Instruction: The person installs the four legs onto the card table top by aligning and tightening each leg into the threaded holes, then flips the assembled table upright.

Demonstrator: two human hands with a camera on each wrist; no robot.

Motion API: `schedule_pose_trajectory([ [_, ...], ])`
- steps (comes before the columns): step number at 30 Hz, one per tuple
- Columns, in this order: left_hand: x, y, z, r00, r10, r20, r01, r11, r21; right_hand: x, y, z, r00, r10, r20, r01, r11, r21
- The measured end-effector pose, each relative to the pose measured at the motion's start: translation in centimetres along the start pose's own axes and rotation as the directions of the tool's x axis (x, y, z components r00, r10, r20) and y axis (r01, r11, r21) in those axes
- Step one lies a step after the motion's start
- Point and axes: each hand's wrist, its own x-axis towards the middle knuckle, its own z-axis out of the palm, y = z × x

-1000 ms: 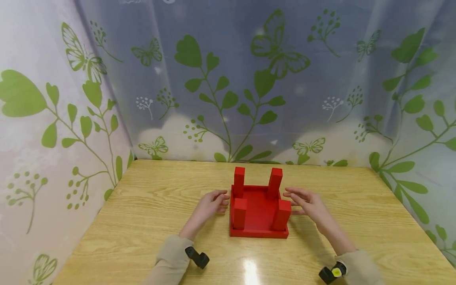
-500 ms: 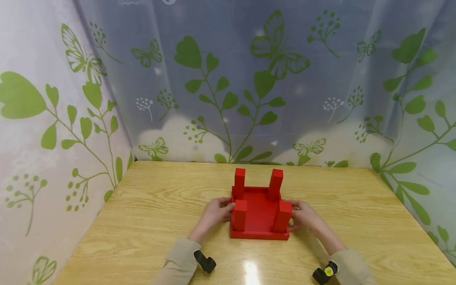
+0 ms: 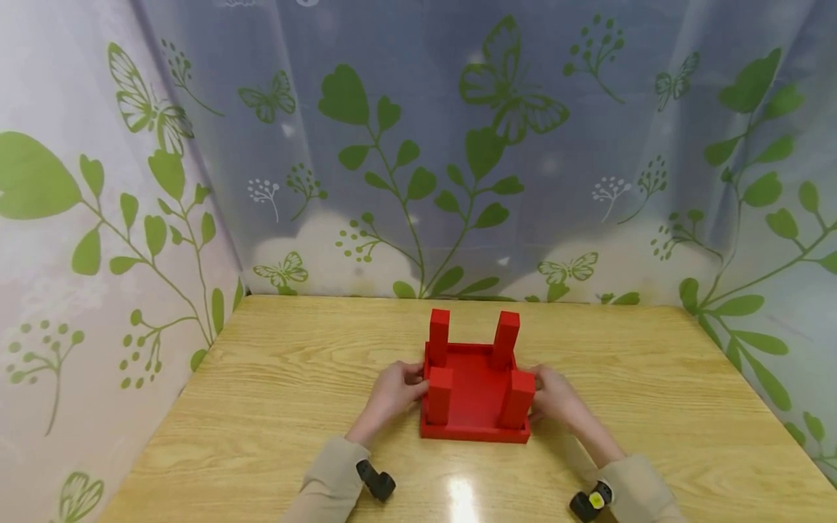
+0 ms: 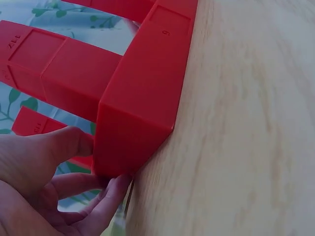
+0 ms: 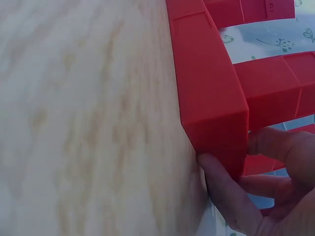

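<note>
A red square base (image 3: 474,396) with a raised rim lies on the table, shaped like a small upturned table. At each of its corners stands a red post (image 3: 516,398); embossed numbers show on the near part in the left wrist view. My left hand (image 3: 391,392) grips the left side of the base, thumb at the upper edge and fingers low on the side wall. On the opposite side my right hand (image 3: 556,396) holds it likewise, its fingertips partly hidden behind the near right post in the head view. The right wrist view shows fingers (image 5: 229,194) against the side wall.
The wooden table (image 3: 294,349) extends on all sides of the red base. Behind it hangs a curtain (image 3: 418,181) printed with leaves and butterflies, which also runs along the left and right. A black wrist camera (image 3: 375,481) sits on each sleeve.
Both hands have closed in from the sides and taken hold of the red base. Over the last half second they have barely moved, and the base has stayed nearly in place.
</note>
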Motion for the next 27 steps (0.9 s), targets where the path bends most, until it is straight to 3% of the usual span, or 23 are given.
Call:
schedule_pose_trajectory([
  [5,-0.1,0.3,-0.1,0.999,0.035,-0.031,-0.032,0.995,0.091,-0.1,-0.4,0.2,0.999,-0.022,-0.044,0.016,0.99,-0.137],
  [10,-0.3,1.0,-0.3,0.993,0.074,-0.091,-0.064,0.991,0.115,-0.2,-1.2,0.1,0.99,-0.093,-0.108,0.054,0.945,-0.322],
  [13,-0.5,1.5,-0.5,0.985,0.092,-0.147,-0.075,0.99,0.121,-0.4,-1.8,0.0,0.988,-0.093,-0.126,0.048,0.947,-0.319],
  [17,-0.7,1.7,-0.6,0.984,0.047,-0.17,-0.043,0.999,0.023,-0.9,-2.5,-0.1,0.989,-0.046,-0.143,0.013,0.975,-0.221],
  [22,-0.7,1.8,-0.6,0.988,-0.016,-0.151,-0.001,0.994,-0.112,-1.2,-3.0,-0.2,0.986,-0.04,-0.163,0.016,0.989,-0.147],
  [24,-0.7,1.8,-0.5,0.99,-0.028,-0.139,-0.001,0.979,-0.202,-1.2,-3.1,-0.3,0.985,-0.036,-0.168,0.013,0.991,-0.134],
  [27,-0.5,1.7,-0.4,0.993,-0.041,-0.113,-0.003,0.931,-0.364,-1.1,-3.2,-0.4,0.986,-0.023,-0.163,0.008,0.996,-0.094],
])
